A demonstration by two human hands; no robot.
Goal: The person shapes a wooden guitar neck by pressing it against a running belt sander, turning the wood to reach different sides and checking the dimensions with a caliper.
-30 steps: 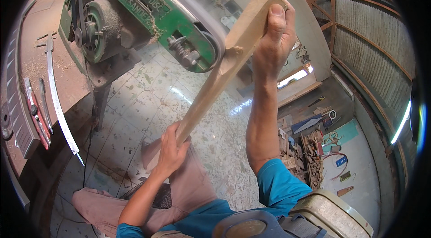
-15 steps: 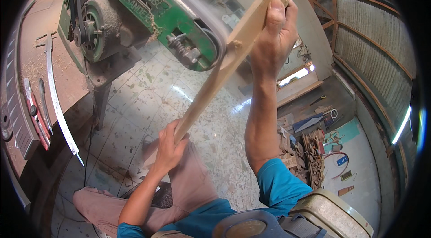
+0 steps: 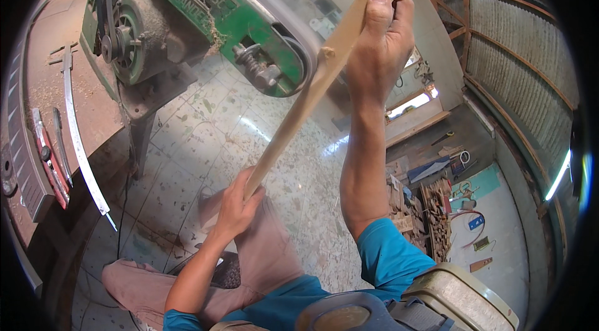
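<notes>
A long, thin curved wooden strip (image 3: 306,97) runs from lower left to upper right. My left hand (image 3: 236,206) grips its lower end. My right hand (image 3: 380,38) grips its upper end, arm raised. The middle of the strip lies against the rounded end of a green belt sander (image 3: 249,38), where the grey belt (image 3: 293,25) wraps round the drum.
A workbench (image 3: 37,100) at the left carries a curved metal blade, red-handled tools and sawdust. The sander's stand (image 3: 143,125) rises from a tiled floor (image 3: 206,137). Stacked wood pieces and tools (image 3: 430,206) lie at the right near a teal wall.
The strip's upper end and my right hand have risen slightly and shifted along the sander drum. My left hand stays near the lower end.
</notes>
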